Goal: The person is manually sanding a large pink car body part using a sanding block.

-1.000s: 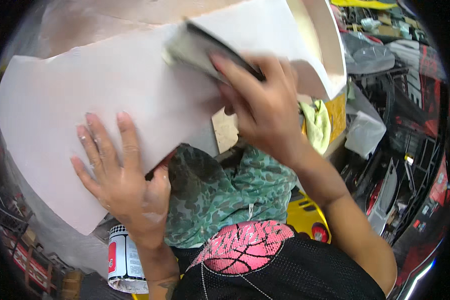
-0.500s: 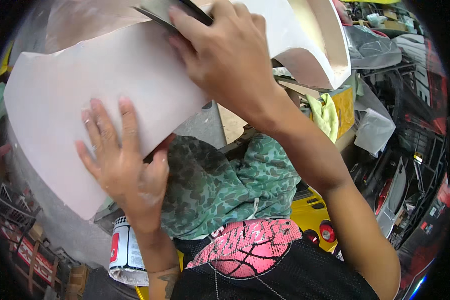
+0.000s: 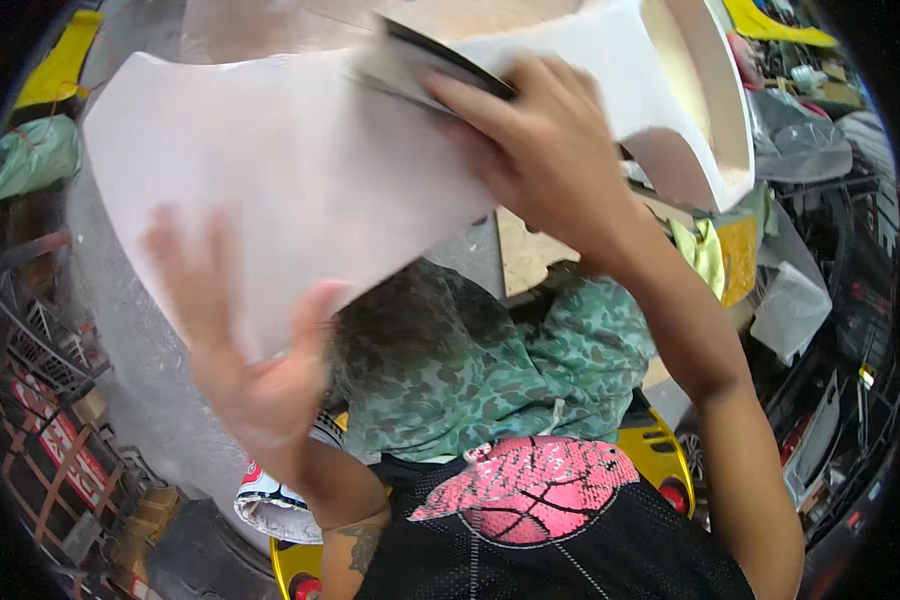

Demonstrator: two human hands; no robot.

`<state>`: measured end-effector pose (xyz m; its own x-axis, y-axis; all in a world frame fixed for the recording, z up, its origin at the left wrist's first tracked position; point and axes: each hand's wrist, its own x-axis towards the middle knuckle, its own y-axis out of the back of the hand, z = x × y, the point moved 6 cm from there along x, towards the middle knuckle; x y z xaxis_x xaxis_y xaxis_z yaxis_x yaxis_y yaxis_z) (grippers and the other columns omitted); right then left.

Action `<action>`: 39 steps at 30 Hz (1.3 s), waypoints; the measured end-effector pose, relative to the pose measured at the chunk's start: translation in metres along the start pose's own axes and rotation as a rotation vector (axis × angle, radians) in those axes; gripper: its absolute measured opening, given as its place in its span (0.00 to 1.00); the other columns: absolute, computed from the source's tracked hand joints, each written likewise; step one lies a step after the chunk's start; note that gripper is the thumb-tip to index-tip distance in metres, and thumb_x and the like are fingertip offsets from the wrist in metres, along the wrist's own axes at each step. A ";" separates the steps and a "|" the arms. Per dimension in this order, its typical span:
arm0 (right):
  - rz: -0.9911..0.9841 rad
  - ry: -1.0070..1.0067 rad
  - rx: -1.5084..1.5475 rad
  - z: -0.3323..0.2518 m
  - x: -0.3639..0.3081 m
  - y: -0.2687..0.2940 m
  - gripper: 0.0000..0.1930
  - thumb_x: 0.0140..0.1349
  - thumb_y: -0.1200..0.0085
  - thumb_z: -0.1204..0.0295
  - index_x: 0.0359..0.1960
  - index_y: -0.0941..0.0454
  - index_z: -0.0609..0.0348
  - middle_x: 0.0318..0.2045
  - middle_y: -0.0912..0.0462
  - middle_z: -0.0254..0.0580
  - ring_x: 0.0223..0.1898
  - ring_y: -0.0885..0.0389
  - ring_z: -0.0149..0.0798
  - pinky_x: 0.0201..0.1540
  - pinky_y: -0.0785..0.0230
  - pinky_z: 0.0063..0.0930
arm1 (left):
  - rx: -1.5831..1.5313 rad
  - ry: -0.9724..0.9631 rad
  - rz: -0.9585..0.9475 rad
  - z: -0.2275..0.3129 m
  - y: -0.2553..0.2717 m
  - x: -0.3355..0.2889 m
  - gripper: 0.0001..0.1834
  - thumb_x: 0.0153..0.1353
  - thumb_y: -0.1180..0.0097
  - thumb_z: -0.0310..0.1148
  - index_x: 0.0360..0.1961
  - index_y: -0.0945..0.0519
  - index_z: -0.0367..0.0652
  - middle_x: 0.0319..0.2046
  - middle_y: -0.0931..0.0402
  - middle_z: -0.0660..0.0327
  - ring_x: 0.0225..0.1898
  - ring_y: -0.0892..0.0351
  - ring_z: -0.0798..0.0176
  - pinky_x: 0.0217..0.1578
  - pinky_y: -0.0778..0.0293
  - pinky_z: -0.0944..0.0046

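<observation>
A large curved body panel [image 3: 250, 130], pale pinkish white and matte, lies in front of me, partly over my lap. In my right hand [image 3: 560, 150] is a folded piece of sandpaper [image 3: 402, 65], grey on one face and dark on the other, pinched between thumb and fingers above the panel's upper part. Its near edge is tilted up and blurred, so I cannot tell whether it touches the surface. My left hand [image 3: 255, 370] is at the panel's lower left edge, fingers spread and smeared by motion. Nothing shows in it; contact with the panel is unclear.
To the right, the panel continues into a hollow raised section [image 3: 705, 90]. A yellow-green cloth [image 3: 705, 255] hangs near a wooden board [image 3: 535, 250]. By my left forearm stands a white can [image 3: 270, 505]. A yellow stool [image 3: 660, 455] is under me. Crates and parts crowd both sides.
The view has shifted, so the panel sits farther right. My left hand, flat on the panel before, has moved toward its lower edge. The sandpaper has turned and moved in my right hand.
</observation>
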<state>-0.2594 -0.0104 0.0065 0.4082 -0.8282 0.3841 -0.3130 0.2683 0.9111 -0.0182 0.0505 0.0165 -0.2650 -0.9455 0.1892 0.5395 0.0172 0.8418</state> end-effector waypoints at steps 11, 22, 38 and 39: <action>-0.162 0.064 0.237 -0.033 0.127 -0.064 0.12 0.63 0.42 0.67 0.46 0.13 0.49 0.39 0.18 0.49 0.46 0.20 0.49 0.49 0.31 0.50 | -0.256 0.753 0.264 -0.100 0.013 -0.029 0.44 0.69 0.36 0.49 0.75 0.39 0.31 0.71 0.35 0.39 0.72 0.34 0.47 0.70 0.38 0.56; -0.106 0.258 0.162 0.061 0.022 0.024 0.22 0.59 0.33 0.67 0.58 0.14 0.37 0.31 0.22 0.41 0.36 0.24 0.46 0.43 0.33 0.40 | -0.144 0.755 0.274 -0.086 0.015 -0.024 0.43 0.68 0.36 0.45 0.75 0.38 0.32 0.71 0.35 0.39 0.72 0.34 0.46 0.70 0.39 0.57; -0.174 0.210 0.163 0.030 -0.011 0.025 0.20 0.62 0.36 0.64 0.57 0.13 0.39 0.32 0.25 0.39 0.37 0.25 0.44 0.44 0.36 0.38 | -0.187 0.784 0.289 -0.092 0.012 -0.026 0.42 0.69 0.38 0.45 0.75 0.39 0.33 0.71 0.33 0.43 0.72 0.33 0.47 0.70 0.38 0.58; -0.163 0.227 0.169 0.028 -0.015 0.024 0.21 0.59 0.36 0.69 0.56 0.13 0.42 0.32 0.24 0.40 0.38 0.25 0.44 0.46 0.36 0.38 | -0.170 0.778 0.271 -0.090 0.012 -0.024 0.41 0.70 0.39 0.45 0.75 0.39 0.32 0.71 0.33 0.43 0.71 0.31 0.48 0.69 0.37 0.58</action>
<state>-0.2972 -0.0054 0.0187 0.6396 -0.7175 0.2757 -0.3579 0.0394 0.9329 0.0670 0.0445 -0.0237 0.4836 -0.8715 -0.0813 0.6350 0.2854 0.7178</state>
